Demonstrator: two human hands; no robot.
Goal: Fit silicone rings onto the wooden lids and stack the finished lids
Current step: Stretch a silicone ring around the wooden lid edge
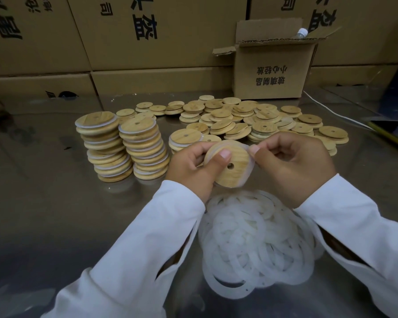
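The left hand (190, 167) hides part of the held lid (238, 162), the right hand (292, 166) covers the pinched edge of the ring (251, 168), and only the cap of a bottle (302, 32) shows above the open box (271, 72).

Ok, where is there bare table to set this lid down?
Bare shiny steel table lies left of the two tall stacks of ringed round wooden lids and in front of them. Crowded: the loose wooden lid heap behind and the white silicone ring pile nearest.
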